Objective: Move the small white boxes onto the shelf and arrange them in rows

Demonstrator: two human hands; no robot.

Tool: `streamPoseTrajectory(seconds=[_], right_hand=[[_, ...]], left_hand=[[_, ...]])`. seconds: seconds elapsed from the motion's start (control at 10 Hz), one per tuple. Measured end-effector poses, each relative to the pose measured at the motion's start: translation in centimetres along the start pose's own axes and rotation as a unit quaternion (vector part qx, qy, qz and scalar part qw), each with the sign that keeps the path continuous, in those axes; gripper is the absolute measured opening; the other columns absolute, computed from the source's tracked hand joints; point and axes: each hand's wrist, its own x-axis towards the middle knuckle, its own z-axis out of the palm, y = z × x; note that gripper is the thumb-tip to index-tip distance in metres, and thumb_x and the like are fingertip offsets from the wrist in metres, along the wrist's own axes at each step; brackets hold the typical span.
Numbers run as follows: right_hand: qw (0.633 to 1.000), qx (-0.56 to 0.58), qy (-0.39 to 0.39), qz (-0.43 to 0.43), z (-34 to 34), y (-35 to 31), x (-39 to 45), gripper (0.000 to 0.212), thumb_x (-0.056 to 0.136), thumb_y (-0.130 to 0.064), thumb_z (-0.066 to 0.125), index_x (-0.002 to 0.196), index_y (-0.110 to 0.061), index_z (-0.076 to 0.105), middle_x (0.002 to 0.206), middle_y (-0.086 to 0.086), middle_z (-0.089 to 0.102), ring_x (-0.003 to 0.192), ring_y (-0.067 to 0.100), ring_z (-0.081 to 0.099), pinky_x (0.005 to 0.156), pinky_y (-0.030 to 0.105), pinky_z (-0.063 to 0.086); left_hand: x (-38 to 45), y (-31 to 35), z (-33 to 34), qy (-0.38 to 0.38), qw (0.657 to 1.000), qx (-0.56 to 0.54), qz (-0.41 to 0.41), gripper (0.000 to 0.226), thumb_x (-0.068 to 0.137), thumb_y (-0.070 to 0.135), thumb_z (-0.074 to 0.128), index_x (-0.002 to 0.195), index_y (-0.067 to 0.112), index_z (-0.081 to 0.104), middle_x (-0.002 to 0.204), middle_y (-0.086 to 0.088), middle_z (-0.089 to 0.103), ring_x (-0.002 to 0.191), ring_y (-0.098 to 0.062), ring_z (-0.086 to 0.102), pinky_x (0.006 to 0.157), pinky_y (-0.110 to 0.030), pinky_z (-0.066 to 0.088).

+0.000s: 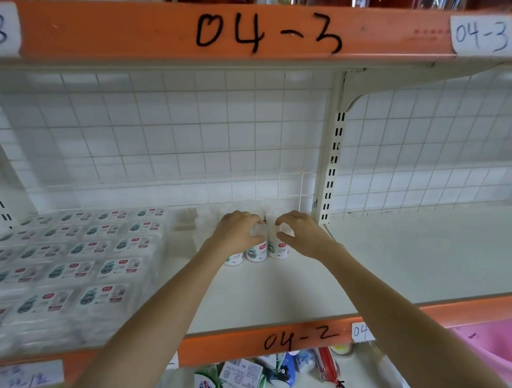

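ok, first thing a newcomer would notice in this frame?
Probably the two hands, left hand and right hand, closed over a short row of small white containers at the back of the shelf. Next, the orange rail above with "04-3" handwritten, and the packed grid of white boxes on the left.
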Motion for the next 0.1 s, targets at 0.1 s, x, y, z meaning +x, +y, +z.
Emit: streamPoseTrajectory(seconds=[0.1], right_hand=[[1.000,-0.026,0.000,0.014,0.00,-0.71,-0.45,0.044,0.091,-0.031,0.054,0.132,-0.019,0.044,0.137,0.000,0.042,0.126,0.024,0.034,0.102,0.037,0.035]], left_hand=[[-1.22,-0.39,-0.66,0.018,1.000,0.002,-0.001,0.051,0.088,0.039,0.054,0.134,0.020,0.043,0.139,0.001,0.045,0.129,-0.018,0.036,0.103,-0.031,0.025]])
